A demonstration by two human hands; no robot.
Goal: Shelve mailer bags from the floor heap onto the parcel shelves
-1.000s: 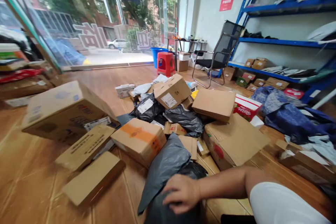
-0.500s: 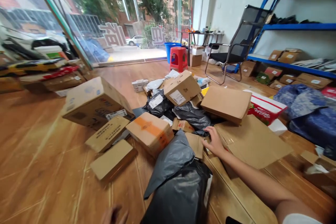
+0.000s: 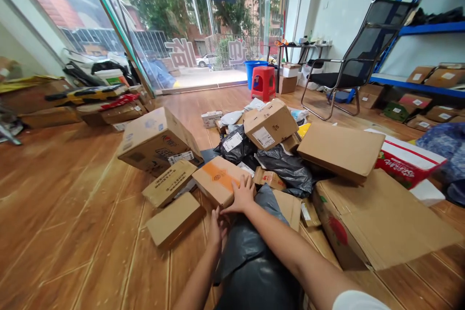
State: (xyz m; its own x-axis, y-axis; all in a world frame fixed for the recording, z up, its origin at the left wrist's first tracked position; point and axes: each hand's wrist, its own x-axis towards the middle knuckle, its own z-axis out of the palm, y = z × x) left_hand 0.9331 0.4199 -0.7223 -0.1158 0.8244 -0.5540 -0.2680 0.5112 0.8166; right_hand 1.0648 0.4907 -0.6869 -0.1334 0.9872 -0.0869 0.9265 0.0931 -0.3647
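Big carton [image 3: 160, 143]: stands tipped at the left of the pile [image 3: 285, 169], probably because something underneath props it.
Plain box [image 3: 175, 220]: lies on the floor [image 3: 90, 223], lower and nearer.
Left hand [image 3: 217, 227]: fingers bent at the near corner of the taped box [image 3: 214, 179], perhaps steadying it; whether the grip grasps, I cannot tell.
Taped box: between plain box and grey bag [image 3: 250, 242], within both hands' reach.
Right hand [image 3: 242, 197]: grip spread over its top and near edge, not clenched, seemingly bracing it.
Flat box [image 3: 339, 149]: appears propped on the large carton [image 3: 385, 218].
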